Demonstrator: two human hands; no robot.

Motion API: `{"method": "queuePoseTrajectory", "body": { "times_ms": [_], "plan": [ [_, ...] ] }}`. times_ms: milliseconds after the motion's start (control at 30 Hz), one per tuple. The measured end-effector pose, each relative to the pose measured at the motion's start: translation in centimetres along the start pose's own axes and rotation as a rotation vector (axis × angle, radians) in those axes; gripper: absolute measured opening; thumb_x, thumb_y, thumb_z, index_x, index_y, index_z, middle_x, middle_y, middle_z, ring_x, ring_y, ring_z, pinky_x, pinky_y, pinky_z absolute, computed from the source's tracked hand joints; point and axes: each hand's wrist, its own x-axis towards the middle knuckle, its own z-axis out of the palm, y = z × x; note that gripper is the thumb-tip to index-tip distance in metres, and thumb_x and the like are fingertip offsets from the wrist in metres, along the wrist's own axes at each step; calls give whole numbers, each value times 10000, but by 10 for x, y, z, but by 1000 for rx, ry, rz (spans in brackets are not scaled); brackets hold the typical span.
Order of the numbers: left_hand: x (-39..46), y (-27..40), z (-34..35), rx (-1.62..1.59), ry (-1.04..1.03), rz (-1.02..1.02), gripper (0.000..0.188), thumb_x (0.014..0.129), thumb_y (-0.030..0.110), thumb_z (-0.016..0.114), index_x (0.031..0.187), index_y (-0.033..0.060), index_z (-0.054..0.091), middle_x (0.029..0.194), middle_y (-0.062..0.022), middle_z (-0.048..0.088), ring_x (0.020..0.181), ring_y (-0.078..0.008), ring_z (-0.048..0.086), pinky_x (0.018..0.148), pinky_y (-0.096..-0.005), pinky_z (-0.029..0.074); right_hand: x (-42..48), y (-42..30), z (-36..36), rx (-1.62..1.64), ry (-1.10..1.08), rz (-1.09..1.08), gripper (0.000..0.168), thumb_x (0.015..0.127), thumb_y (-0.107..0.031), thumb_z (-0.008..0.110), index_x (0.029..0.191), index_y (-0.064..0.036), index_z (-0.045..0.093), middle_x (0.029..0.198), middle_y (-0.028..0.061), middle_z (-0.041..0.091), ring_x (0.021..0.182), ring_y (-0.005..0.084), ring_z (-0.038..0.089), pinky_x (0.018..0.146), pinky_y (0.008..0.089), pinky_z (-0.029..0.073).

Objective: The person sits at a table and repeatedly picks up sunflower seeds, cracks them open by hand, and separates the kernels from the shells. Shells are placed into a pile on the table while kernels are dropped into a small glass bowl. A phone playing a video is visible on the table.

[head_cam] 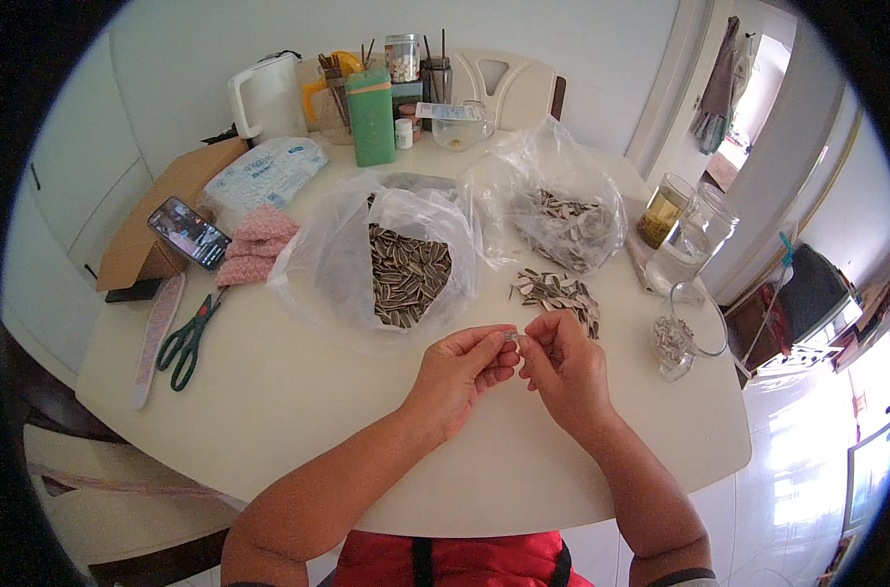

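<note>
Between the fingertips of both hands is a small sunflower seed (514,336), partly covered by them. My left hand (468,374) pinches it from one side with thumb and forefinger. My right hand (568,374) grips the other end. Just beyond the right hand lies a loose pile of split sunflower seed shells (558,293). A white plastic bag (327,242) stands wide open beyond the left hand, holding striped sunflower seeds (409,279). Farther back on the right, a clear plastic bag (591,169) contains more shells. A glass cup (711,339) on the right holds pale kernels (672,336).
Green-handled scissors (183,346), a phone (189,232), a pink cloth (260,244) and a cardboard box (169,205) occupy the left side. A glass jar (698,235) and a glass of tea (665,209) stand at right. A green container (371,117) and white kettle (272,99) are behind.
</note>
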Motion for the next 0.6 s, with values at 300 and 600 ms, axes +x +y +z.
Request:
{"method": "queuePoseTrajectory", "body": {
  "times_ms": [300,600],
  "plan": [
    [1,-5,0,93,-17,47,207,848,117,510,1008,-8,552,859,-56,591,744,-110,561,690,-233,480,2,5,-6,-187,-26,-109,110,800,-75,561,818,-13,472,650,70,555,545,119,540,489,248,437],
    [0,2,0,38,-69,-20,190,853,145,511,981,14,561,813,-24,577,732,-83,535,699,-217,458,9,6,-14,473,-255,289,132,844,-133,527,869,-23,460,675,22,531,525,72,493,436,204,402]
  ]
}}
